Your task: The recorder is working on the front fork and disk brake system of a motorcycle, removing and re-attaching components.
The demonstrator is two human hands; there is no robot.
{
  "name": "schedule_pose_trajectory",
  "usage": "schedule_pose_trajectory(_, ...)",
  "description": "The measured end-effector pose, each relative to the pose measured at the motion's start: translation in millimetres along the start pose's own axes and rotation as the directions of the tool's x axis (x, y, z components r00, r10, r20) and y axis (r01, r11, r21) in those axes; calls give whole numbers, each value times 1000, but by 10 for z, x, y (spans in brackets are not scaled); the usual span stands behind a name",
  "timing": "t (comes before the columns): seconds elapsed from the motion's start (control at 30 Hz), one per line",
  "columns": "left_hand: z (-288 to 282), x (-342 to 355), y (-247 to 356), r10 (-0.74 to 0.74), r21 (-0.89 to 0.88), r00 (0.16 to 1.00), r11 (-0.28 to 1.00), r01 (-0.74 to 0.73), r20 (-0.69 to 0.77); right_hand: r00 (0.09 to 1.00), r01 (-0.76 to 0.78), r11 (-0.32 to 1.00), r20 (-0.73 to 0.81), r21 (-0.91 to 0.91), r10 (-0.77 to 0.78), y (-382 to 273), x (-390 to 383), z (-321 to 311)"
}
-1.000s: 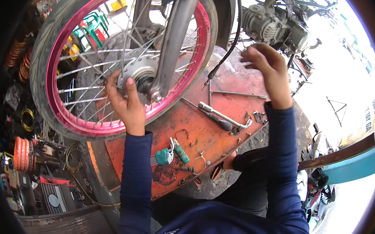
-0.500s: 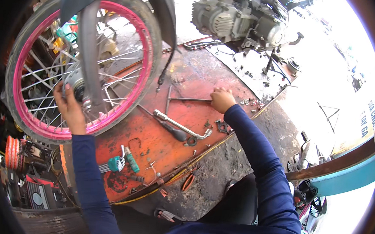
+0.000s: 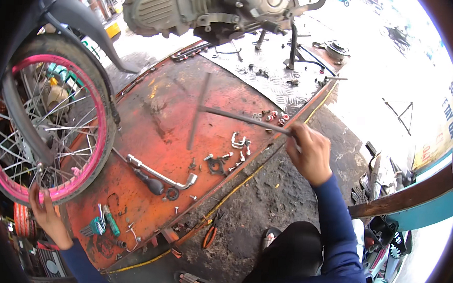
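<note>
My right hand (image 3: 311, 153) is closed round the free end of a long T-handle wrench (image 3: 242, 118). Its crossbar, slightly smeared by motion, hovers over the red platform (image 3: 157, 113). At the left, my left hand (image 3: 48, 218) has its fingers stretched upward and apart, by the lower rim of a pink spoked wheel (image 3: 86, 178). The fingertips are close to the axle end (image 3: 40, 168) at the bottom of the fork leg (image 3: 25, 117); whether they touch it I cannot tell.
On the platform lie a socket wrench (image 3: 159, 172), a black-handled screwdriver (image 3: 151, 184), a hex key set (image 3: 97, 226) and several bolts (image 3: 243, 155). An engine (image 3: 212, 14) stands at the far side. Orange-handled pliers (image 3: 210, 236) rest on the ground near my feet.
My right hand has brought the T-handle wrench nearer to me and to the right. My left hand has come away from the wheel hub, down to the rim. The whole view has shifted.
</note>
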State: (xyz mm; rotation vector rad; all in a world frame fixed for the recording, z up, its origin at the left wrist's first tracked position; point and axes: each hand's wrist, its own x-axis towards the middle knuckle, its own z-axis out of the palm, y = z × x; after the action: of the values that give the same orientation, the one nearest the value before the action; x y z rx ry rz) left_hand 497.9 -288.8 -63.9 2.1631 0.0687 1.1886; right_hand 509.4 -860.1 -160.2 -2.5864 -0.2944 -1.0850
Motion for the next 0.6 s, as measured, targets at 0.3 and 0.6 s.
schedule_pose_trajectory(0.3,455,-1501,403,-85,-105,944,987,125,319,579,-815,579,-9,-24,815,237,-3249,246)
schedule_pose_trajectory(0.6,445,-1634,315,251,-84,878,968,-238,409,167,-880,230,183,-416,969,218,-4237,1098)
